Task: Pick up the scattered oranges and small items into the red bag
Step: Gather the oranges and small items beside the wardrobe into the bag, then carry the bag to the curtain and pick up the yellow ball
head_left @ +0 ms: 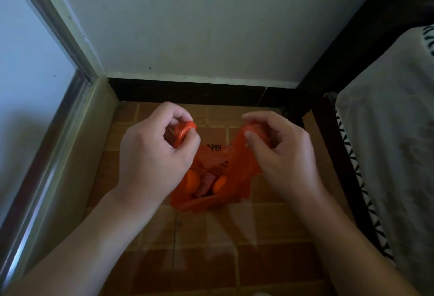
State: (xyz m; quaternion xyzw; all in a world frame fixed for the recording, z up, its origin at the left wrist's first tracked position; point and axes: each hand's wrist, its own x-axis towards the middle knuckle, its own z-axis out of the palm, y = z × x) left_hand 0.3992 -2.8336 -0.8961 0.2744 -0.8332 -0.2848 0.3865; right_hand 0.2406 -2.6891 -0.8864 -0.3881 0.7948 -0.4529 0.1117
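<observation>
Red bag: thin, crinkled, translucent plastic with dark printed characters on its far panel. It sits on the floor near the far wall, mouth pulled open and upward. We count two oranges inside, round, smooth and bright, one at the left of the opening and one at the right. Between them lies a dull reddish packet, flat-sided; we cannot tell what it is.

Left hand: fingers curled, pinching the bag's left handle, which is twisted into a narrow glossy loop.

Right hand: fingers curled, thumb pressed against the bunched right handle, whose plastic stretches in taut folds down to the bag body.

Floor: brick-patterned covering, reddish-brown rectangles with pale joints, faintly glossy, with a thin dark crack line near the middle.

Far wall: pale, matte, with a black skirting band along its base.

Left side: a metal-edged frame, smooth and reflective, running toward the far left corner.

Right side: a dark bed frame carrying pale fabric with a black-and-white patterned edge.
</observation>
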